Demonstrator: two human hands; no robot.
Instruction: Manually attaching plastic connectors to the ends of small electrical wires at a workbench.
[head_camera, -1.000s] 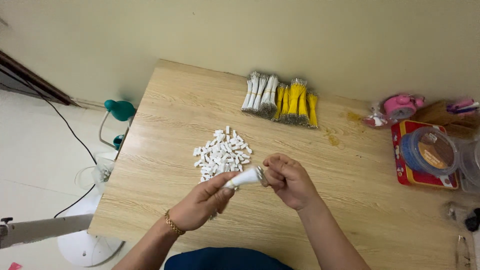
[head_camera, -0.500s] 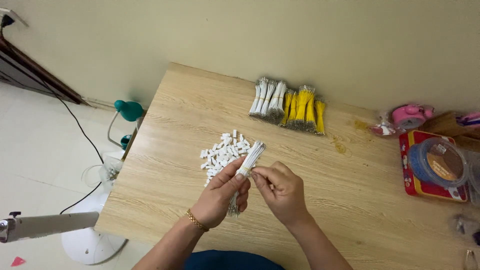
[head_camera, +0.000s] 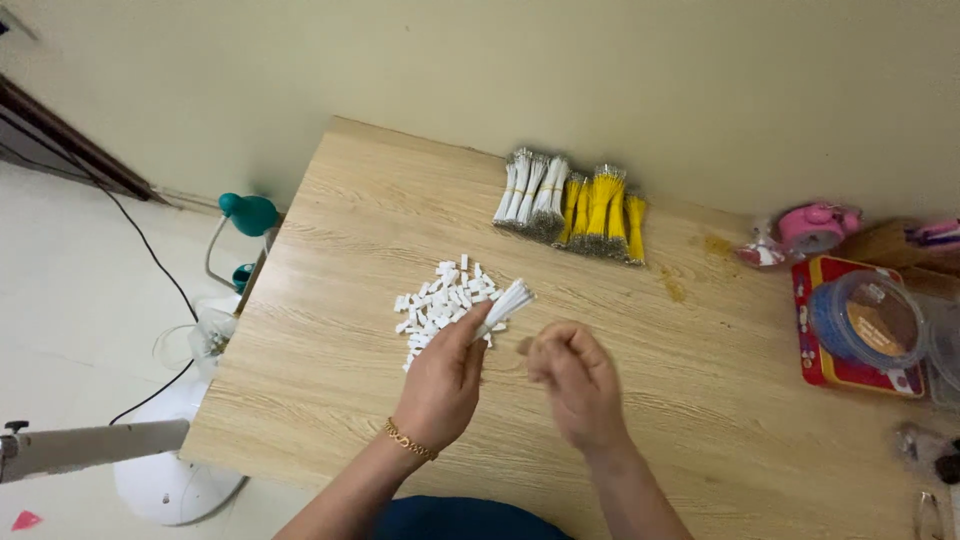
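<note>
The left hand (head_camera: 440, 385) grips a bundle of white wires (head_camera: 503, 307), fingers clenched round its lower end so the tips fan out just right of the pile of small white connectors (head_camera: 445, 305). The right hand (head_camera: 578, 385), further right of that pile, curls loosely; whether it pinches anything cannot be told.

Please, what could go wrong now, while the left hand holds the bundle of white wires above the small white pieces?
1. The left hand grips the white wire bundle near its lower end; loose strands might slip out.
2. The bundle's tip hangs just over the pile of small white pieces; a sweep could scatter them.
3. The right hand looks blurred, so its grip on anything cannot be judged.
</note>
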